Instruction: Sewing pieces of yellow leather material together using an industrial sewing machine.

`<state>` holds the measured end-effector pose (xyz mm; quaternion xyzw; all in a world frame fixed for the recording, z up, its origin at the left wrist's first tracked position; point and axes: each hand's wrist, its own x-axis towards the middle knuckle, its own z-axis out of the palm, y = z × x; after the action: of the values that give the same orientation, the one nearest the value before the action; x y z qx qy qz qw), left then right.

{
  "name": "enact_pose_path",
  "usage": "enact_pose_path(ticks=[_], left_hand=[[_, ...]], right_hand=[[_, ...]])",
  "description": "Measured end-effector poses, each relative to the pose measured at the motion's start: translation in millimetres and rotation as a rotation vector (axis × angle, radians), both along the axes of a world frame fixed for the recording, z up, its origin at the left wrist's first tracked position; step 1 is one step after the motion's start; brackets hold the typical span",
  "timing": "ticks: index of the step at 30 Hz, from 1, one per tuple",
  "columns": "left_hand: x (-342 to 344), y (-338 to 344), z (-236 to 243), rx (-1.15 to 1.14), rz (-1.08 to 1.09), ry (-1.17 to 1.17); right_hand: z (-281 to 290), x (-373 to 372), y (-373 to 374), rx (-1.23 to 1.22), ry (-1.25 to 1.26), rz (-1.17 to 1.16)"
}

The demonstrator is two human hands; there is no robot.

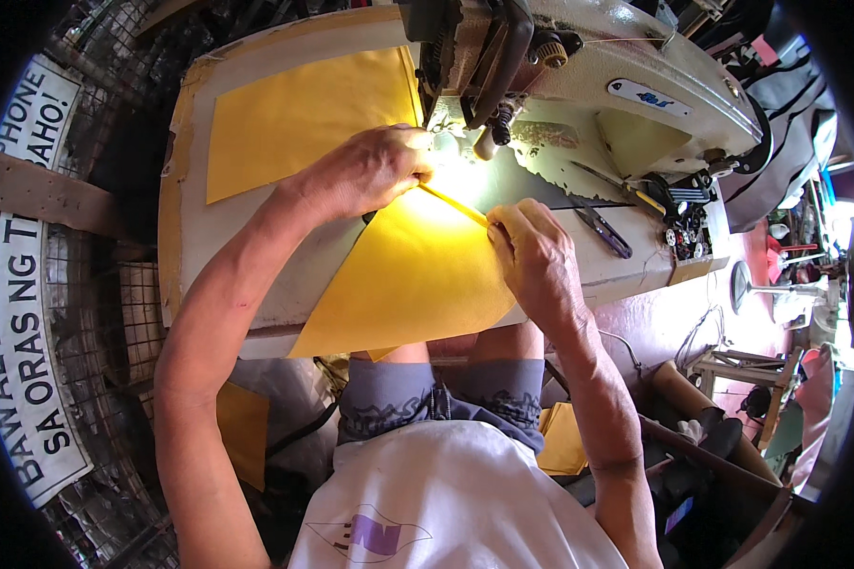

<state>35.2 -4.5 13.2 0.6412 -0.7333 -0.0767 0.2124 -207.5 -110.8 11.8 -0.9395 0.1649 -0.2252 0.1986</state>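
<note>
One yellow panel (413, 275) between both hands (365, 173) (541, 264)

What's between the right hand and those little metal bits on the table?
In the head view, dark snips lie there on the table, between the right hand and the metal bits.

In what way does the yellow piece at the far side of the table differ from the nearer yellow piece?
The far yellow piece lies within the tabletop; the near yellow piece reaches past its near edge. The right hand grips the near yellow piece but not the far yellow piece. Both are yellow sheets.
</note>
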Motion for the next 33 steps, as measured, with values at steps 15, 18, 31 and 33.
enact_pose_path(ticks=[15,18,31,33], left_hand=[[-27,17,12,-0.361,-0.169,-0.534],[-48,24,19,-0.242,-0.065,-0.662],[-97,45,-21,-0.191,0.462,-0.278],[-74,48,-17,-0.17,0.346,-0.246]], right_hand=[[-1,-17,9,-0.311,0.093,0.162],[0,-20,8,-0.294,0.099,0.143],[6,-26,51,-0.22,0.245,0.128],[7,-18,66,-0.2,0.23,0.098]])
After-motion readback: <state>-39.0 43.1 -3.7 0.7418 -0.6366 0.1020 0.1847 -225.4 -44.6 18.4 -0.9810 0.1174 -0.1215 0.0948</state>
